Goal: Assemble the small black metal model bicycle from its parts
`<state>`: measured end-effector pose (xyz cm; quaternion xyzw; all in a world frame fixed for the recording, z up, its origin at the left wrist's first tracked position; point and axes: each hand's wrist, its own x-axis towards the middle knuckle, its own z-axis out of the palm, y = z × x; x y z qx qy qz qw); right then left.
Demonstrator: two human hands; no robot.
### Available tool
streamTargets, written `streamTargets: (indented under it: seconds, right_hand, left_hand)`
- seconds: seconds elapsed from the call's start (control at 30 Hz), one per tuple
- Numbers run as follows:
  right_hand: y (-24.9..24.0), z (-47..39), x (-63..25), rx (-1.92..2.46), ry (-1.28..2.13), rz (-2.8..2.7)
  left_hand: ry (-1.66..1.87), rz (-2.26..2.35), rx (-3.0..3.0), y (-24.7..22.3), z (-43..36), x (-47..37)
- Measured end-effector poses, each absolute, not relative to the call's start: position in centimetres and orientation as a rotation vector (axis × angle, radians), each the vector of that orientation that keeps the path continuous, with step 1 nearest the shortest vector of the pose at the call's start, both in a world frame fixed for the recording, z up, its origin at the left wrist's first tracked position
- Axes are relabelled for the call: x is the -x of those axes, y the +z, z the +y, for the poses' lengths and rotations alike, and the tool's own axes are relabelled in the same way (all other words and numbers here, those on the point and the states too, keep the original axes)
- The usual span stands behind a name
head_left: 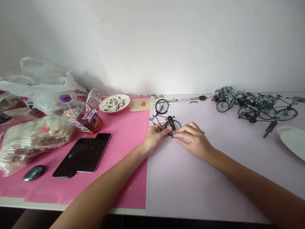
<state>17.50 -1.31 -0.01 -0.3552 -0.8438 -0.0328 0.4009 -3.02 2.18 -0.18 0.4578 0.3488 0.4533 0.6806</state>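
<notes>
A black miniature bicycle (162, 107) stands tilted up near the middle of the table, one wheel raised and the other low between my hands. My left hand (156, 135) is closed around its lower frame, the thumb pressed near the black chain cover. From the right, my right hand (194, 138) reaches to the low wheel with thumb and fingers brought together in a pinch. Whatever those fingertips hold is too small to make out. Part of the frame is hidden behind the left hand.
Several miniature bicycles (268, 106) stand at the back right, near a white plate (292, 140). A small curved black piece (193, 102) lies behind my hands. To the left are two phones (94, 152), a drink bottle (82, 114), a mouse (34, 172) and plastic bags (51, 95).
</notes>
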Motion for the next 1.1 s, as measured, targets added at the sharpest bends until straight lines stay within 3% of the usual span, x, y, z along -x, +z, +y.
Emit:
streamTargets:
  seconds: [0.17,1.1]
  right_hand:
    - [-0.1,-1.1,-17.5,0.884,0.072,-2.071]
    - [-0.4,-1.0,-17.4,0.937,0.164,-1.75]
  left_hand:
    - [1.009,0.767,-1.082,-0.3,2.1,3.0]
    - [0.923,0.668,-1.164,0.7,1.5,3.0]
